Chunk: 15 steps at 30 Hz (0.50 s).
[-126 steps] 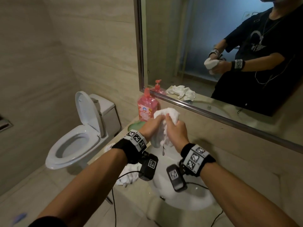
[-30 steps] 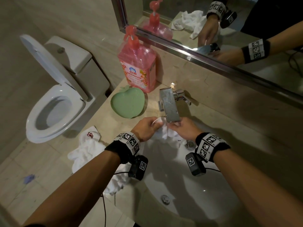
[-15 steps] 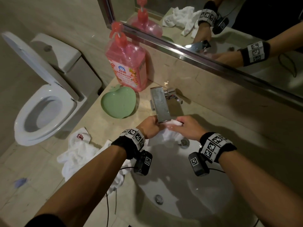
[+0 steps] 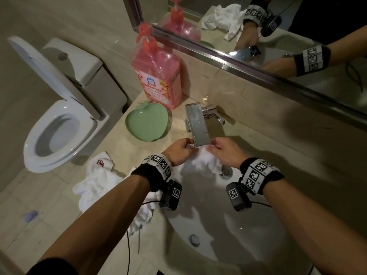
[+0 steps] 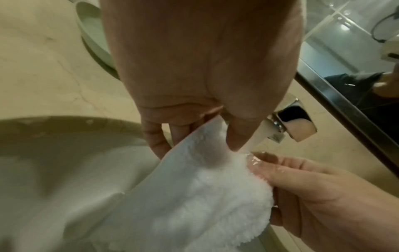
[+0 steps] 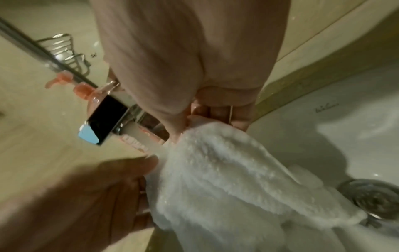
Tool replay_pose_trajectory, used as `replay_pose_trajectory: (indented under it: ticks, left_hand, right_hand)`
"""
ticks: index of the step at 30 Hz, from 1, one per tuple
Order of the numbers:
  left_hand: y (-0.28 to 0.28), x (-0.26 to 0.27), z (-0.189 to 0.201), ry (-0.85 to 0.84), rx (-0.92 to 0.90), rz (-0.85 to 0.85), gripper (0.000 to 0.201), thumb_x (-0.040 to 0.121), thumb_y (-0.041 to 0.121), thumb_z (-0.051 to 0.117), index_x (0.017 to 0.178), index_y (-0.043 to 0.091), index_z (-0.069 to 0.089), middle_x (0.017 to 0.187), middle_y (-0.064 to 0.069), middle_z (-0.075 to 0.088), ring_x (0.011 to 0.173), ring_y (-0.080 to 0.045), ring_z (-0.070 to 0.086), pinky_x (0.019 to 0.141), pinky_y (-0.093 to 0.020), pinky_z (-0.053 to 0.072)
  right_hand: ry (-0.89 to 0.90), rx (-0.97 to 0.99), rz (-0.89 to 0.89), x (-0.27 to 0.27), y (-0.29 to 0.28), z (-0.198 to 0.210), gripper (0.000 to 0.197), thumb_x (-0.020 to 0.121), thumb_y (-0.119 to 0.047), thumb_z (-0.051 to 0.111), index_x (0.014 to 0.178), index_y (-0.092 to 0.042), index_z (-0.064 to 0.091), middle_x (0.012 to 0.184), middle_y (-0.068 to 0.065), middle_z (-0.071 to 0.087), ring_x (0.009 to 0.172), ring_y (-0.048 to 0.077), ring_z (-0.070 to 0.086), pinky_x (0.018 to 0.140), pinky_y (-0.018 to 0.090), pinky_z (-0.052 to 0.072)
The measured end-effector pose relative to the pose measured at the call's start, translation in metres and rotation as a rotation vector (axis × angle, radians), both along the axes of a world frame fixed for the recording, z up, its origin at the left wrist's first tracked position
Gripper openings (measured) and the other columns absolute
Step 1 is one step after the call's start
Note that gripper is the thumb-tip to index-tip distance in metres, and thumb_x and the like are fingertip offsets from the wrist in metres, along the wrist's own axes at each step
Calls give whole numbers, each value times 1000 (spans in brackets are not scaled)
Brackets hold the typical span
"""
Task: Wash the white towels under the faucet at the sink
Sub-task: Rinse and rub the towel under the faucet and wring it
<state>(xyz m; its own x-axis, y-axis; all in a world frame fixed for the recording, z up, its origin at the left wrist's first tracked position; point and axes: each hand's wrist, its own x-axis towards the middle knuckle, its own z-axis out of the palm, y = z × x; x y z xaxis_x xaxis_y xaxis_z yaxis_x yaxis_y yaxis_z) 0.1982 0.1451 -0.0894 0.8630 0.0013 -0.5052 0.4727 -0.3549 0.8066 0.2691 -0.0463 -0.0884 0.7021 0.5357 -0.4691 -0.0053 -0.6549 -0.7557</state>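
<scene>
A white towel (image 4: 200, 162) hangs bunched over the sink basin (image 4: 228, 231) under the square chrome faucet (image 4: 198, 127). My left hand (image 4: 179, 148) pinches its left edge, and my right hand (image 4: 224, 150) pinches its right edge. In the left wrist view the left hand (image 5: 194, 133) has thumb and fingers on the towel (image 5: 190, 196), and water (image 5: 262, 134) runs from the spout onto it. In the right wrist view the right hand (image 6: 207, 119) pinches the wet towel (image 6: 226, 179) near the faucet (image 6: 108, 117). More white towels (image 4: 99, 183) lie heaped on the counter to the left.
A pink soap bottle (image 4: 158, 76) and a green apple-shaped dish (image 4: 147, 122) stand on the counter behind the left hand. An open toilet (image 4: 57, 124) is at the left. The mirror (image 4: 278, 26) runs along the back wall. The drain (image 4: 226, 171) lies under the towel.
The hands lowered the towel from chest height into the basin under the spout. Over the last second they kept holding it there while the view shifted a little.
</scene>
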Motion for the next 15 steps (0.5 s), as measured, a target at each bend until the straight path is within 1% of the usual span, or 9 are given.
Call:
replay_pose_trajectory:
  ticks: [1, 3, 5, 6, 8, 11, 12, 14, 15]
  left_hand:
    - [1, -1, -4, -5, 3, -9, 11, 96, 20, 59, 103, 22, 66, 100, -3, 72, 91, -22, 65, 88, -34, 55]
    - [0, -1, -6, -43, 16, -40, 16, 99, 18, 54, 98, 25, 69, 88, 3, 71, 83, -18, 62, 79, -26, 54]
    - [-5, 1, -5, -71, -1, -60, 20, 100, 16, 53, 105, 23, 72, 90, 2, 72, 81, -17, 63, 82, -33, 54]
    - [-8, 2, -3, -83, -16, -69, 21, 99, 17, 55, 104, 28, 72, 91, 4, 72, 82, -16, 64, 84, -34, 54]
    - [-14, 2, 1, -90, -58, -55, 15, 97, 27, 60, 98, 39, 70, 93, 10, 73, 86, -13, 67, 86, -32, 53]
    - [-17, 1, 0, -96, -124, 20, 11, 96, 27, 63, 102, 32, 70, 96, 13, 73, 90, -5, 68, 85, -27, 53]
    - [-17, 1, 0, -101, -139, 34, 10, 95, 25, 64, 103, 29, 70, 94, 13, 73, 87, -3, 68, 82, -24, 53]
    - [-17, 3, -1, -97, -196, 68, 12, 95, 19, 64, 105, 24, 69, 93, 12, 74, 86, -3, 69, 76, -20, 52]
    - [-17, 4, -2, -90, -215, 81, 16, 95, 15, 62, 107, 23, 69, 93, 12, 74, 85, -3, 69, 74, -19, 52]
  right_hand:
    - [-1, -8, -34, 2, -3, 0, 8, 100, -36, 61, 98, -31, 67, 93, -11, 70, 84, 3, 66, 62, 17, 45]
    - [-15, -30, -35, 3, -9, -3, 17, 99, -40, 61, 89, -27, 66, 82, -9, 68, 69, -1, 62, 54, 12, 42]
    - [-7, -42, 3, 2, -11, -3, 25, 99, -41, 61, 82, -23, 62, 73, -8, 61, 56, -6, 56, 49, 9, 40]
    - [1, -47, 19, 1, -11, -4, 26, 98, -41, 62, 81, -22, 60, 72, -7, 59, 55, -5, 55, 49, 10, 41]
    - [40, -38, 37, 0, -12, -4, 23, 92, -41, 69, 84, -21, 61, 74, -6, 65, 63, 3, 62, 55, 16, 46]
    - [79, -13, 126, -3, -9, -2, 22, 86, -38, 76, 92, -19, 68, 82, -3, 74, 74, 11, 71, 62, 24, 54]
    - [37, -23, 155, -5, -9, -1, 19, 88, -35, 74, 85, -18, 67, 77, -4, 71, 69, 10, 68, 60, 24, 51]
    - [-61, -40, 145, -5, -8, -1, 29, 93, -32, 70, 71, -16, 61, 65, -8, 58, 56, 7, 52, 55, 23, 40]
    - [-68, -22, 108, -6, -9, -1, 33, 95, -32, 69, 70, -12, 59, 63, -7, 52, 55, 8, 46, 54, 23, 36]
